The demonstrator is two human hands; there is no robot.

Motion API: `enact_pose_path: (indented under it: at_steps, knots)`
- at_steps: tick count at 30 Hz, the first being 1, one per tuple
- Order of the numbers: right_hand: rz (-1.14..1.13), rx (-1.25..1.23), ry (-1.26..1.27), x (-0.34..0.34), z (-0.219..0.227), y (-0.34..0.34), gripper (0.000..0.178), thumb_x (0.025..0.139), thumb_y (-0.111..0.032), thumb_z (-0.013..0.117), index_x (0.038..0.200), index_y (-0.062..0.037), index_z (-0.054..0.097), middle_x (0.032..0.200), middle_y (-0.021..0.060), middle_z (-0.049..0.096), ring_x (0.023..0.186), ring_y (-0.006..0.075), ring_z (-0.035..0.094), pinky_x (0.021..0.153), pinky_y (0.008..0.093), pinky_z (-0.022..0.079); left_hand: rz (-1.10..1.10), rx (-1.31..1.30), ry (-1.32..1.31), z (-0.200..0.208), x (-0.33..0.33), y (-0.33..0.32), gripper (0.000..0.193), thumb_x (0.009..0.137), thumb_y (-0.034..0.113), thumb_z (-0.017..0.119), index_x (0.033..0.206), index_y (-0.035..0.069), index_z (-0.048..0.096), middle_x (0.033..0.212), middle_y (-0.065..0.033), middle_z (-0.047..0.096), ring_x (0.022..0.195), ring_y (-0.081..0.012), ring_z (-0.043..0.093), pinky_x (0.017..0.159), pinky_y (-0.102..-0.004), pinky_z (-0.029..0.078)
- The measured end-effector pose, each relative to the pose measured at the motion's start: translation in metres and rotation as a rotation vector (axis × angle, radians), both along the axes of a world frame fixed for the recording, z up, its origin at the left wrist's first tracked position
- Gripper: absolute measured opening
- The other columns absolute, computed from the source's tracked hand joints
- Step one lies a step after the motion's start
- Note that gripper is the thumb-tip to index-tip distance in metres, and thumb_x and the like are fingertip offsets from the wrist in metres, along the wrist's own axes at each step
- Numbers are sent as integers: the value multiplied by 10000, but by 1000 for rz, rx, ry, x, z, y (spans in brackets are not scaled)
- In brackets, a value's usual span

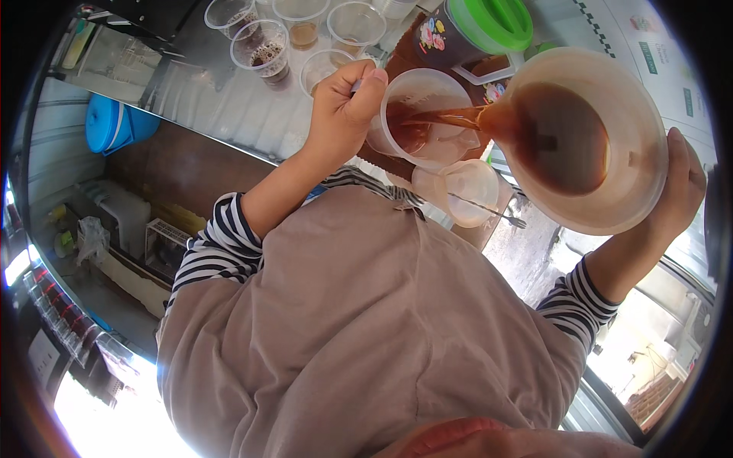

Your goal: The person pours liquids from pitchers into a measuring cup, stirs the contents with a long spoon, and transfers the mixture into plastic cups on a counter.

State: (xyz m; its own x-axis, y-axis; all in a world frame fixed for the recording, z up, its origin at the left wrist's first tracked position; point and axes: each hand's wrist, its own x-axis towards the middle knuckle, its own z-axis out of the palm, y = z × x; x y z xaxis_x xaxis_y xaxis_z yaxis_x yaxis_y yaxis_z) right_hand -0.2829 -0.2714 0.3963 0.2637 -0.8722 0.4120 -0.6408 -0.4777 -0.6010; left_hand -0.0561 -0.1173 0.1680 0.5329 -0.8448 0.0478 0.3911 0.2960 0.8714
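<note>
My left hand [343, 111] is closed round the handle of a translucent plastic jug [435, 85], keeping its open mouth up. In my right hand [683, 187], gripped from its far right side, a larger translucent pitcher [637, 164] is tilted left. Brown liquid [561, 137] runs from its spout in a stream into the jug, where some has pooled. Below the jug sits a pale translucent container [458, 195], its exact kind unclear. A metal fork [496, 214] lies across it.
Several clear plastic cups [261, 47] with dark liquid or froth stand on the metal counter [202, 88] at upper left. A dark flowered jug with a green lid [496, 23] stands behind the pouring. A blue bucket [111, 122] is lower, at left.
</note>
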Motion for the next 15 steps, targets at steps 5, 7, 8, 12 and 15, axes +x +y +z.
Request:
enact_pose_path:
  at_steps: [5, 7, 8, 12, 15]
  knots:
    - [78, 43, -32, -4, -1, -4, 225, 848, -184, 594, 732, -2, 656, 594, 42, 586, 477, 89, 513, 471, 206, 390, 13, -17, -16, 2, -2, 0, 333, 932, 149, 504, 624, 86, 392, 616, 97, 335, 594, -7, 258, 506, -203, 223]
    - [49, 76, -45, -6, -2, -6, 224, 852, -181, 587, 736, -2, 654, 597, 42, 585, 477, 90, 511, 469, 208, 387, 14, -26, -14, 2, -2, -1, 332, 932, 149, 503, 625, 86, 394, 616, 97, 336, 594, -8, 259, 506, -204, 224]
    - [49, 77, -45, -5, -3, -6, 224, 852, -181, 587, 736, -2, 654, 597, 42, 585, 477, 90, 511, 469, 208, 387, 12, -34, -12, 1, -2, -1, 331, 933, 149, 502, 626, 86, 396, 616, 96, 336, 594, -8, 260, 506, -205, 224]
    - [40, 78, -56, -6, -4, -7, 233, 859, -183, 577, 728, -7, 653, 599, 43, 588, 476, 89, 514, 465, 207, 391, 8, -39, -16, 0, -1, -1, 331, 934, 153, 503, 629, 87, 394, 616, 96, 336, 593, -9, 259, 505, -207, 221]
    - [67, 112, -89, -5, -7, -8, 241, 862, -188, 572, 722, -10, 654, 585, 42, 584, 467, 89, 511, 462, 212, 395, 7, -41, -13, 0, -1, -2, 332, 934, 156, 504, 630, 89, 387, 617, 96, 333, 594, -9, 257, 506, -208, 219]
